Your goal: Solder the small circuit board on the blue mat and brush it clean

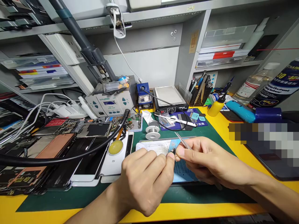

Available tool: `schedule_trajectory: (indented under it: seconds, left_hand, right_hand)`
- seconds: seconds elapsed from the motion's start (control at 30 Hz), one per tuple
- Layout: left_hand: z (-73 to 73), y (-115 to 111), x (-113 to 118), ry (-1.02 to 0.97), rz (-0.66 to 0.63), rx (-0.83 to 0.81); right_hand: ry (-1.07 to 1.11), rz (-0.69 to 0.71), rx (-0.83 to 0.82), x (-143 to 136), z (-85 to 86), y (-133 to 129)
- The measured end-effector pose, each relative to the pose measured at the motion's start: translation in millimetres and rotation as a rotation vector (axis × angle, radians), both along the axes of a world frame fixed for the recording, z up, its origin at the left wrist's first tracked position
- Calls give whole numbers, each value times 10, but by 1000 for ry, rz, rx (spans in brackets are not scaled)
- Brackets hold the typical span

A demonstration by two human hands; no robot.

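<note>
Over the middle of the green work mat, my left hand (149,177) is closed, its thumb and forefinger pinching a small dark part (173,151). The part is mostly covered by fingers, so its kind is unclear. My right hand (207,157) is also closed, holding metal tweezers (182,140) whose tips point up and to the left. Its thumb and fingertip meet the same small part from the right. Beneath both hands lies a blue and white sheet or pad (154,145), partly hidden by them.
A solder wire spool (153,133) stands behind the hands. Left are several phones, including a white phone (109,166), crossed by a thick black hose (77,159). A hot-air station (112,104), hot plate (170,95) and yellow bottle (216,108) stand at the back; a dark device (268,155) lies right.
</note>
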State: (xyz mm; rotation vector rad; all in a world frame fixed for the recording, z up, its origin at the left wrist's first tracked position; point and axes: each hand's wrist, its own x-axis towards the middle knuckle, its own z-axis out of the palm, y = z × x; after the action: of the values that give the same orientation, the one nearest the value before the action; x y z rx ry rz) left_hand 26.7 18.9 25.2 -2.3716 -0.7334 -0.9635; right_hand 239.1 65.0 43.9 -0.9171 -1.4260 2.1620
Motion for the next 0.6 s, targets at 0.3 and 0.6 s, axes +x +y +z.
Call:
schedule_trajectory:
  seconds: [0.3, 0.6]
  left_hand:
    - [-2, -3, -14, -8, -16, -26]
    - [-53, 32, 61, -137, 49, -112]
  right_hand:
    - [21, -19, -112, 2, 13, -2]
    - [-78, -41, 136, -15, -1, 10]
